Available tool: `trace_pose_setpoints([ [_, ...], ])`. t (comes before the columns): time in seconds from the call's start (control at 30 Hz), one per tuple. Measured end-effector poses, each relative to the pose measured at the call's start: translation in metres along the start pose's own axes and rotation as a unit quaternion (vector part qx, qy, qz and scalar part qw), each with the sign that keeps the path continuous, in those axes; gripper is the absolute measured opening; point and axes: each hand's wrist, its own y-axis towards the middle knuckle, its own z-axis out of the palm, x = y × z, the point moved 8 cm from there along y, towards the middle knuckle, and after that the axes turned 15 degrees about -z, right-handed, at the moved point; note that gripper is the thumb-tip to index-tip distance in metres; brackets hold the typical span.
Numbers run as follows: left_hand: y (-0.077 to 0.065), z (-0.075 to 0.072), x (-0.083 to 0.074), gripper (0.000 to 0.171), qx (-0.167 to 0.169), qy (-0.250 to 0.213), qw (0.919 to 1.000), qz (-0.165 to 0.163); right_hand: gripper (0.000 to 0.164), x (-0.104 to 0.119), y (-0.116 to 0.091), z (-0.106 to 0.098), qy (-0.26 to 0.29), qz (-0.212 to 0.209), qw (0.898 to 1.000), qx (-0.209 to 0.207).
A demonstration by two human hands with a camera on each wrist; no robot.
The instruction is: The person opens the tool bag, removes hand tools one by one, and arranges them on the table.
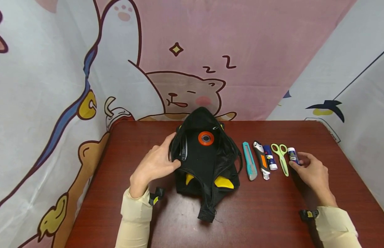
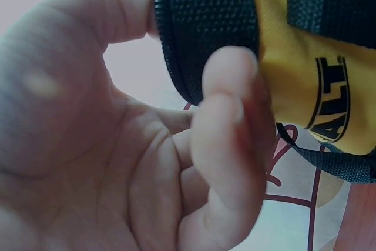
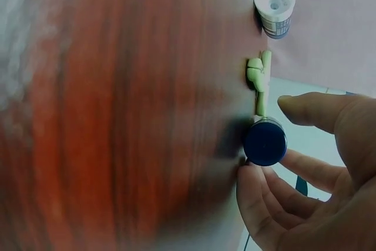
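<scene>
Toward the left of the table (image 1: 257,213), the rim of a black bag (image 1: 199,168) is being pinched by a left hand (image 1: 154,165). Yellow patches are being shown low on the bag, and partial lettering, "ALT", is being shown on its yellow cloth in the left wrist view. In the gaping opening, an orange disc (image 1: 205,138) is being framed by black fabric. Farther right, a row is being formed by a teal cutter (image 1: 249,161), a grey-and-orange knife (image 1: 261,159), a blue glue stick (image 1: 269,156) with its white end nearer, and green scissors (image 1: 283,162); the space between bag and second glue stick (image 1: 292,155) is being taken up by these. The latter, white at its far end and dark blue at its near one, is being flanked on the table, just beside the scissors, by the parted thumb and fingers of a right hand (image 1: 314,172); whether it is being touched cannot be told.
</scene>
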Motion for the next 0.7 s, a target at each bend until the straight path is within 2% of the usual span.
trace_pose_setpoints([
  [0.17, 0.000, -0.001, 0.000, 0.092, -0.001, 0.001, 1.0000, -0.001, 0.065, 0.004, 0.001, -0.003, -0.016, 0.017, 1.000, -0.005],
  [0.33, 0.000, -0.001, -0.001, 0.093, 0.003, 0.002, 1.0000, -0.001, 0.065, 0.023, 0.005, -0.011, -0.028, 0.012, 0.998, -0.046],
  [0.57, 0.000, -0.001, -0.002, 0.094, 0.005, 0.005, 1.0000, -0.001, 0.062, 0.074, 0.016, -0.022, -0.011, -0.038, 0.993, -0.115],
  [0.7, 0.000, -0.001, 0.000, 0.093, 0.004, 0.000, 1.0000, -0.004, 0.057, 0.114, 0.023, -0.029, 0.020, -0.101, 0.980, -0.168],
])
